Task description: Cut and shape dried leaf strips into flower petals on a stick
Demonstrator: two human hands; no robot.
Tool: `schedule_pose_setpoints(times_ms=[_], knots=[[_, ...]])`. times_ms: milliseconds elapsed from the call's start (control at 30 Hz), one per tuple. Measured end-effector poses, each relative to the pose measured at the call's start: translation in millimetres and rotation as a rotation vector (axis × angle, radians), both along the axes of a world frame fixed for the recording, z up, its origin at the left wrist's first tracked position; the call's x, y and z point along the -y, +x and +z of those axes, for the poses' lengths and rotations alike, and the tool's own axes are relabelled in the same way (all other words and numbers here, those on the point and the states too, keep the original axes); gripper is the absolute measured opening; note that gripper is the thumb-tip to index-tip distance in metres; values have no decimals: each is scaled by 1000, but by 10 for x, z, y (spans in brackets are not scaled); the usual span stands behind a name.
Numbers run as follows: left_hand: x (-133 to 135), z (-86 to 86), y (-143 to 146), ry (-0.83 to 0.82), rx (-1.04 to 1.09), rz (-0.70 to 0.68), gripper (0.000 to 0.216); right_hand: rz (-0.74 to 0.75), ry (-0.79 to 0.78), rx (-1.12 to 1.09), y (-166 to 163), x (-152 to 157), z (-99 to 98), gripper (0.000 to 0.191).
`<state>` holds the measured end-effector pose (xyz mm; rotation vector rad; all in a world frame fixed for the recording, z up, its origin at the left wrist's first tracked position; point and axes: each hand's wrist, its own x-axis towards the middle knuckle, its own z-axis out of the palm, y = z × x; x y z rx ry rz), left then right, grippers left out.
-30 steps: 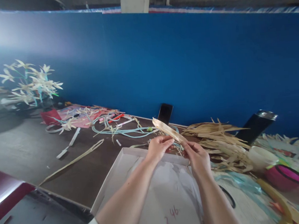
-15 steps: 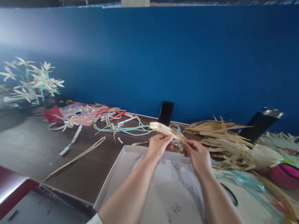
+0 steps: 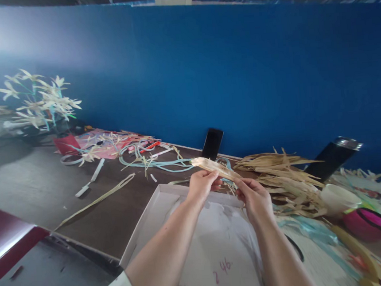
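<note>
A pale, dry strip that looks like corn husk point(image 3: 220, 169) stretches between my two hands above the far edge of a shallow white box point(image 3: 200, 253). My left hand point(image 3: 201, 184) pinches it near its middle, thumb on top, with the pale end sticking out to the upper left. At its right end, the thumb and fingers of my right hand point(image 3: 254, 196) close on it. Behind the strip, a dark phone point(image 3: 212, 143) leans against the blue wall. A heap of dry husks point(image 3: 280, 175) lies just right of my right hand.
Light-blue cords point(image 3: 159, 162) and a folded straw strip point(image 3: 98, 200) lie to the left. Farther left, husk flowers point(image 3: 48, 100) stand by a red packet point(image 3: 66, 145). On the right are a black flask point(image 3: 333, 157), a white cup point(image 3: 338, 199) and a pink container point(image 3: 367, 223).
My right hand has shifted slightly right, away from my left hand, and more of the husk strip shows between them. The left hand stays nearly in place.
</note>
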<state>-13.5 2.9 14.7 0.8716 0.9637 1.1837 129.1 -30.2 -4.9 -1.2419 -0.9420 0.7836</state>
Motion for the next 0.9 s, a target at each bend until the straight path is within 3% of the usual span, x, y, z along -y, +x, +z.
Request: schedule_pose_setpoints(times_ms=[300,500,767,900], knots=[[-12,-18,5,66,-117,72,21,14,-22,-9,-19,0,9,33],[6,2,5,16,-51,75,23,0,-48,-3,-31,-11,3,32],[16,-4,16,-85,65,46,24,12,-32,-116,-22,-40,-10,56],[-9,-28,22,-53,51,86,17,72,-84,-165,-43,-20,21,53]])
